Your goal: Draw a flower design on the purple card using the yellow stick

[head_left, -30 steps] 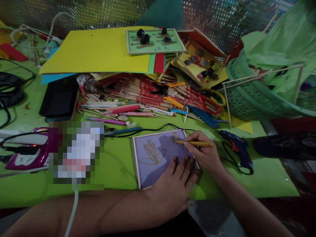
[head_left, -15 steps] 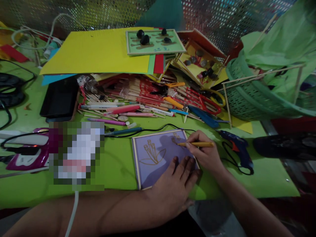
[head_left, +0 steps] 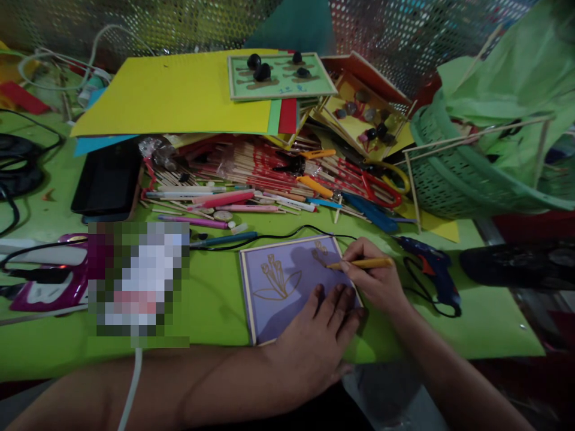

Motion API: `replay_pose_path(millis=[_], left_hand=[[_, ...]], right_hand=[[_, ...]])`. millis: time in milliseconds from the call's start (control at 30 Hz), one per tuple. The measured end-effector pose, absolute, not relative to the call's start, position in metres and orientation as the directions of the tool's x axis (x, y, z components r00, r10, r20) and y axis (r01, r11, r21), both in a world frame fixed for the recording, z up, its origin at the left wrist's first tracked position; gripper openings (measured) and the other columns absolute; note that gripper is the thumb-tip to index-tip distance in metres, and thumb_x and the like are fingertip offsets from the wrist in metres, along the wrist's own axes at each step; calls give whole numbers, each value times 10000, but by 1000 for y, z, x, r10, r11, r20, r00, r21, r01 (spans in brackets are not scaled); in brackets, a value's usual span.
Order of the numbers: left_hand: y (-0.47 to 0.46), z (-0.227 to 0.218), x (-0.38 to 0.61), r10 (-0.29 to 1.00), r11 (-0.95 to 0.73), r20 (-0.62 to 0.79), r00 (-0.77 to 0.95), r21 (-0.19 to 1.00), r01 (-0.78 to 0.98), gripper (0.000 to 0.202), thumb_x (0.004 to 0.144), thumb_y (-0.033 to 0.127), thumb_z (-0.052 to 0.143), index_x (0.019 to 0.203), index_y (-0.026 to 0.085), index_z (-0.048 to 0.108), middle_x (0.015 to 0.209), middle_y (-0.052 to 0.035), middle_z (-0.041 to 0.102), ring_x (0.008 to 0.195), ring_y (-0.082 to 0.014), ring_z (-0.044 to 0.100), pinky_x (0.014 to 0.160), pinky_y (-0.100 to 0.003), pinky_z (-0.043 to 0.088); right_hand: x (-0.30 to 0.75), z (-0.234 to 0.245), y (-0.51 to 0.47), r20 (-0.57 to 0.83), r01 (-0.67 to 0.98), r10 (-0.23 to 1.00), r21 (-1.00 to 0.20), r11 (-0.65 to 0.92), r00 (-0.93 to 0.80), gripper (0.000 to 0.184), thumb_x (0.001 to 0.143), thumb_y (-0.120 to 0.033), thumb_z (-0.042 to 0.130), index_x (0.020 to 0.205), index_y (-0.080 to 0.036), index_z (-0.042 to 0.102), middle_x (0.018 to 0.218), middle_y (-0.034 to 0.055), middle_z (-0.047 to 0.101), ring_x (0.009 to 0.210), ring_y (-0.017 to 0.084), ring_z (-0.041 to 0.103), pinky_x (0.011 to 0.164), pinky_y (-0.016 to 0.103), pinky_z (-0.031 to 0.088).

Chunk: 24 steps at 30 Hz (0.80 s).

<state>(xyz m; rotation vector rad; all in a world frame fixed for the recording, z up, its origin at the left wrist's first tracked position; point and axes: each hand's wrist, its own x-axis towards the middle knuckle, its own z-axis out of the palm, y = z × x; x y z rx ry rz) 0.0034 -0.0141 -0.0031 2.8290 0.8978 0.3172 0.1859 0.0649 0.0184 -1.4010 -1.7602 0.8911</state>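
Observation:
A purple sheet edged with thin wooden sticks lies on the green tabletop. On its left half is a golden-brown drawing of tulips with leaves. A second, smaller flower drawing stands at the upper right. My right hand grips a golden-yellow marker, its tip on the purple sheet just below the second drawing's flower heads. My left hand rests palm down across the sheet's lower right, fingers stretched out and slightly spread.
A blue glue gun lies right of the sheet. Behind are markers, wooden sticks, scissors and yellow card bearing a framed stone picture. A green basket stands at right, a power strip at left.
The marker tip has moved slightly right and down, lengthening a stem line under the second flower drawing. My left hand has stayed in place.

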Motion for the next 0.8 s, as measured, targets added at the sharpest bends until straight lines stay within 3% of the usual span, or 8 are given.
replay_pose_path(millis=[800], left_hand=[[-15, -5, 3, 569, -818, 156, 807, 211, 536, 806, 986, 628, 487, 1576, 89, 381, 1639, -220, 372, 1498, -353, 398, 1207, -525, 305]], right_hand=[[193, 19, 61, 32, 425, 990, -901, 90, -140, 106, 801, -242, 647, 721, -218, 582, 643, -20, 545, 588, 148, 483, 541, 279, 385]])
